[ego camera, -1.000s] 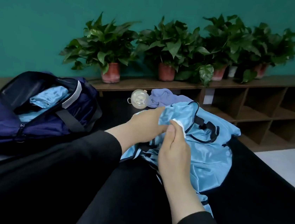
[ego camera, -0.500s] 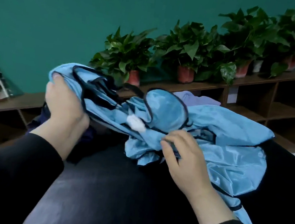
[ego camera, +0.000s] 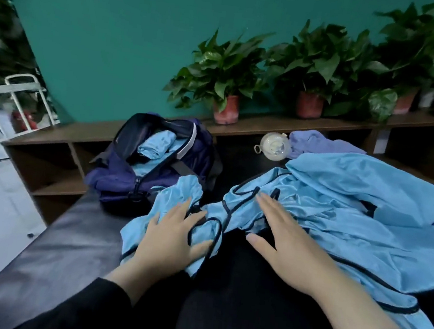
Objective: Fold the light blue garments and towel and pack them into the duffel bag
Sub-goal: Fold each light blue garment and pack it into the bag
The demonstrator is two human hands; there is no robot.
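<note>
Honestly that light blue garment [ego camera: 340, 213] spread over the black bench's [ego camera: 61, 241] right half looks thin, slick and floppy; both the left hand [ego camera: 172, 237] and right hand [ego camera: 288, 240] lie flat and open on it, so I'd pinch the dark piped edges, duffel bag [ego camera: 153, 168] waiting at the far-left corner

I see a black, glossy padded bench [ego camera: 67, 231] running from the lower left toward the right. On its far left end sits an unzipped navy fabric duffel bag [ego camera: 127, 181]. Spread across the middle and right of the bench lies a crumpled light blue satin garment with dark piping [ego camera: 353, 220], one bunched end just beside the bag. Beyond it, near the bench's far edge, a round clear plastic container [ego camera: 275, 150] lies on its side, touching a rumpled lavender cloth [ego camera: 318, 144].
</note>
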